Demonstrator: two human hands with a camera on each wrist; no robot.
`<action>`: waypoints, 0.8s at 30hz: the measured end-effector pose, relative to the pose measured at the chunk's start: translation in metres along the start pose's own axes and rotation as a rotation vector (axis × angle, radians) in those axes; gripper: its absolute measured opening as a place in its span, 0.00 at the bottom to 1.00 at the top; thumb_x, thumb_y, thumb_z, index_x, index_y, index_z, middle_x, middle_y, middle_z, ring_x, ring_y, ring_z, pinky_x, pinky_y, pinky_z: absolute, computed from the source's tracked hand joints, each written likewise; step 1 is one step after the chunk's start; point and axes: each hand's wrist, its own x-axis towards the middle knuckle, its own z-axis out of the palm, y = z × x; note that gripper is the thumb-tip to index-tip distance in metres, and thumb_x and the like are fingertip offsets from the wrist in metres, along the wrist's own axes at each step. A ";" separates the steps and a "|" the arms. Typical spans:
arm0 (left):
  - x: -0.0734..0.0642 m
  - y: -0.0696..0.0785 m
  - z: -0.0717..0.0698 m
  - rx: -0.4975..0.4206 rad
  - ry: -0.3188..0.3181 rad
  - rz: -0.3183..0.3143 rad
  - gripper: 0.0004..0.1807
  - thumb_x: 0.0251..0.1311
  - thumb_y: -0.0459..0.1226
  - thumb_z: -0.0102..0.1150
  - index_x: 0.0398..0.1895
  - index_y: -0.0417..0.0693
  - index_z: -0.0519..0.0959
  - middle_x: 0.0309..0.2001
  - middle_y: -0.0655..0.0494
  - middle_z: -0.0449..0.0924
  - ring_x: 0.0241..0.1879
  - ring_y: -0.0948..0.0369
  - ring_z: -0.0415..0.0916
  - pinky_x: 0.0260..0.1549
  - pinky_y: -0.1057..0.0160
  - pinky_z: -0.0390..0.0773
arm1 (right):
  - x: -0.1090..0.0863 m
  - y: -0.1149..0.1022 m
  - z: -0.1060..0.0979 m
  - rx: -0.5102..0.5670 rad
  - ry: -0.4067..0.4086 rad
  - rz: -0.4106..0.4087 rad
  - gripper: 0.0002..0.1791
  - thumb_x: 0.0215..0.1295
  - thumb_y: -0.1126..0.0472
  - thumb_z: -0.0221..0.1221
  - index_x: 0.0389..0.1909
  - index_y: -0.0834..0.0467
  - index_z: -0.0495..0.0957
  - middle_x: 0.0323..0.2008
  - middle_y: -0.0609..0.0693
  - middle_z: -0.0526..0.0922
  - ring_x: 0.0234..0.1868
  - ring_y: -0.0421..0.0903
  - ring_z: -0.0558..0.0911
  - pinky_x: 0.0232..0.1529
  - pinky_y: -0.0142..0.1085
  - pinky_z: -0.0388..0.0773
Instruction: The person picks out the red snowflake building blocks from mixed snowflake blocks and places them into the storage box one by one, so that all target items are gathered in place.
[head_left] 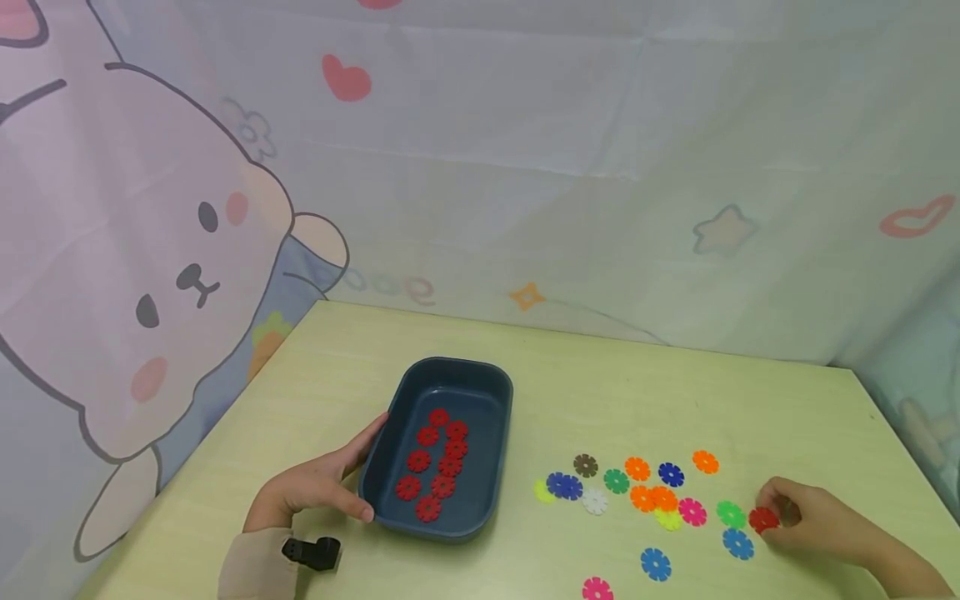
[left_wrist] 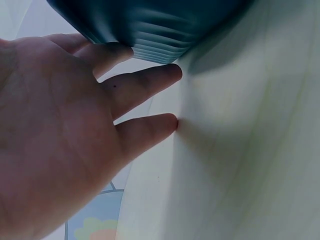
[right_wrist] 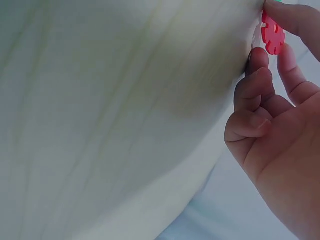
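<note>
A dark blue rectangular tray (head_left: 491,492) holds several red notched plastic discs (head_left: 442,486). My left hand (head_left: 318,487) lies along the tray's left side, thumb near the front corner and fingers spread. Those fingers (left_wrist: 145,90) look mostly straight in the left wrist view, some right against the tray's outer wall. On the table's right side, my right hand (head_left: 821,525) pinches a red notched disc (head_left: 763,520) between thumb and index finger. In the right wrist view this red disc (right_wrist: 273,36) stands on edge, the other fingers curled below. A green disc (head_left: 731,514) lies beside it.
Notched discs in several colours lie scattered right of the tray, among them orange (head_left: 637,468), white (head_left: 595,501), brown (head_left: 586,465), blue (head_left: 656,564) and pink (head_left: 597,589). A printed curtain (head_left: 570,167) hangs behind the table. A black strap (head_left: 311,552) is at the left wrist.
</note>
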 end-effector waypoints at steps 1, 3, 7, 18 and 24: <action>0.000 0.000 0.000 0.002 0.002 0.000 0.69 0.44 0.37 0.75 0.77 0.60 0.30 0.77 0.44 0.32 0.74 0.40 0.35 0.65 0.41 0.45 | 0.000 0.000 0.000 -0.002 0.000 -0.003 0.17 0.53 0.59 0.69 0.36 0.60 0.72 0.29 0.48 0.72 0.30 0.33 0.66 0.30 0.29 0.66; 0.000 0.000 0.000 0.004 0.002 0.001 0.69 0.44 0.37 0.75 0.77 0.60 0.30 0.77 0.44 0.32 0.74 0.40 0.35 0.65 0.41 0.45 | 0.000 0.000 -0.001 -0.006 -0.002 -0.012 0.17 0.53 0.58 0.69 0.37 0.60 0.72 0.30 0.48 0.74 0.30 0.32 0.67 0.31 0.29 0.67; 0.000 0.000 0.000 0.005 0.002 -0.002 0.69 0.44 0.37 0.75 0.77 0.59 0.29 0.77 0.44 0.31 0.74 0.40 0.34 0.65 0.42 0.45 | -0.001 0.000 -0.001 -0.005 -0.014 -0.040 0.17 0.55 0.58 0.68 0.40 0.60 0.73 0.30 0.47 0.76 0.29 0.32 0.68 0.30 0.29 0.68; 0.001 -0.001 0.001 -0.016 0.004 -0.024 0.70 0.43 0.36 0.76 0.77 0.62 0.30 0.77 0.48 0.30 0.74 0.44 0.34 0.65 0.41 0.43 | -0.005 0.002 -0.003 0.145 -0.050 -0.080 0.17 0.63 0.62 0.62 0.48 0.68 0.73 0.30 0.43 0.78 0.28 0.33 0.72 0.30 0.29 0.70; 0.001 0.000 0.000 -0.011 0.005 -0.034 0.70 0.43 0.36 0.76 0.77 0.61 0.30 0.77 0.48 0.30 0.74 0.45 0.34 0.66 0.45 0.44 | -0.003 -0.002 -0.006 0.198 -0.029 -0.134 0.16 0.65 0.65 0.59 0.49 0.70 0.72 0.28 0.43 0.77 0.27 0.36 0.73 0.28 0.29 0.72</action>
